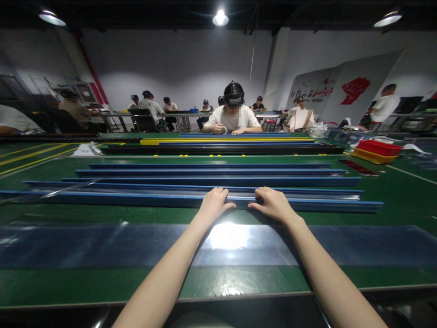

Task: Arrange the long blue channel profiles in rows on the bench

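Observation:
A long blue channel strip (143, 199) lies across the green table in front of me. My left hand (214, 203) has its fingers over the strip's front wall, with the thumb on the near side. To its right, my right hand (272, 203) grips the same wall in the same way, fingers curled inside. A bare stretch of the strip shows between the two hands. Nearer to me lies a flat, clear bluish plastic sheet (102, 246), with glare in its middle. My forearms pass above this sheet.
Several more blue strips (205, 173) lie parallel behind. Farther back are a black strip (221, 149) and a yellow strip (150, 141). A phone (358, 167) and red and yellow bins (377, 151) are at right. A co-worker (233, 114) sits opposite.

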The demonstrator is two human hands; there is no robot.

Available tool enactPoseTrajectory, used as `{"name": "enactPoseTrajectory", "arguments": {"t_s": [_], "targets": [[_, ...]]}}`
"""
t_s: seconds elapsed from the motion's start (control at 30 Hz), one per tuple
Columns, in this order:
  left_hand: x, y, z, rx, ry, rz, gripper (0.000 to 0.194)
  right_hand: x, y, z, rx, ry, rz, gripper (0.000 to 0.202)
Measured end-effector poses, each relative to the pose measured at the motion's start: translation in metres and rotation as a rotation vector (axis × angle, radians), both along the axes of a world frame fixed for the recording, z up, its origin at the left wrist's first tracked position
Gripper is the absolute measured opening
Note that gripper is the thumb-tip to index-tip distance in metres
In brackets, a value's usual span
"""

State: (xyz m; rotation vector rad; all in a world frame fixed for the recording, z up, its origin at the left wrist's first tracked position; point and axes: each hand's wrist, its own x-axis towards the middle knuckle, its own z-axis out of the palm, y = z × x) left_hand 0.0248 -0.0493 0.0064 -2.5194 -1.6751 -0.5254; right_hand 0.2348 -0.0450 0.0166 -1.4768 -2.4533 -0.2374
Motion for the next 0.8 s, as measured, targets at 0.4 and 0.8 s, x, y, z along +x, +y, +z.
{"name": "enactPoseTrajectory", "arguments": {"t_s": [0.4,0.8], "targets": [[0.001,-0.001,0.0,0.009,0.103,0.023,0.031,-0.019,0.002,-0.014,0.012,-0.032,0.151,0.021],[0.0,-0.001,0.001,0.009,0.124,0.014,0.031,-0.018,0.005,-0.007,0.019,-0.015,0.147,0.018]]}}
